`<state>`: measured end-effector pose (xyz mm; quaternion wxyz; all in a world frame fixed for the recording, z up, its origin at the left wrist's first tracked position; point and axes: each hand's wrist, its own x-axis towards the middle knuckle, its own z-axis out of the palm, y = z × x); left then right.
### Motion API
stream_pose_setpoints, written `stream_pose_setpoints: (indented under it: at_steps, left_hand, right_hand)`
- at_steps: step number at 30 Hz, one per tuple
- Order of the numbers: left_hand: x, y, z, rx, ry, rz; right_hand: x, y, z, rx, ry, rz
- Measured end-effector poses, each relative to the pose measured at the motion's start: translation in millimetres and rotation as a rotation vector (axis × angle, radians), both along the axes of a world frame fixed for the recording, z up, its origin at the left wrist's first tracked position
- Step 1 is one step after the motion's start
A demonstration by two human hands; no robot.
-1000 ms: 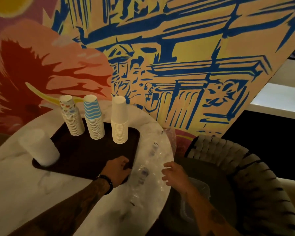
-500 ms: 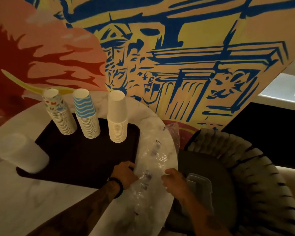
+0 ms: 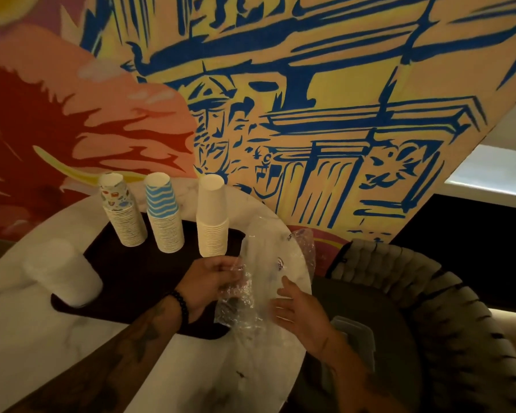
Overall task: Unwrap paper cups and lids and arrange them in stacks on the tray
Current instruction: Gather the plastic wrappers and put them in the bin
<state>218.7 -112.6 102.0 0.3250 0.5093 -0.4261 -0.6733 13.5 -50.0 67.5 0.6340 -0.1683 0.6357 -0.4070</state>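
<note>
cups point(image 3: 212, 222) stand in three upside-down stacks on the tray point(image 3: 137, 272), just beyond the left fingers point(image 3: 221, 265): white nearest them, striped and patterned farther to their left. each stack's long axis runs upright, bases up and mouths down, and the two left ones lean a little. they are thin paper, so i judge them light and easy to crush. they are best taken low round the nested rims, not by the loose top cup. a pale, blurred stack, likely lids point(image 3: 66, 272), sits at the tray corner well left of both hands. the left hand point(image 3: 206, 284) has its fingers curled, pinching a crumpled clear wrap point(image 3: 242, 302) that hangs between the two hands over the desk point(image 3: 27, 338). the right hand point(image 3: 301, 308) is spread with near-straight fingers point(image 3: 289, 293) just beside the wrap, holding nothing; whether they touch it i cannot tell. the wrap looks limp, slick and near weightless.
</note>
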Motion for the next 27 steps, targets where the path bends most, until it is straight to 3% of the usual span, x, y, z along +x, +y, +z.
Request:
stream_pose_setpoints:
  at_steps: [5,13,19,27]
  left_hand:
    - [7,27,16,0.042,0.095,0.006]
    - [8,88,33,0.069,0.064,-0.066]
    - [-5,139,41,0.006,0.022,0.058]
    - [-17,194,50,-0.007,0.111,0.068]
  right_hand:
    - [5,17,18,-0.060,-0.218,-0.054]
    - [0,56,47,-0.239,-0.114,0.053]
    - [-13,105,60,-0.298,-0.032,0.131]
    - [-44,154,70,-0.367,-0.054,0.163]
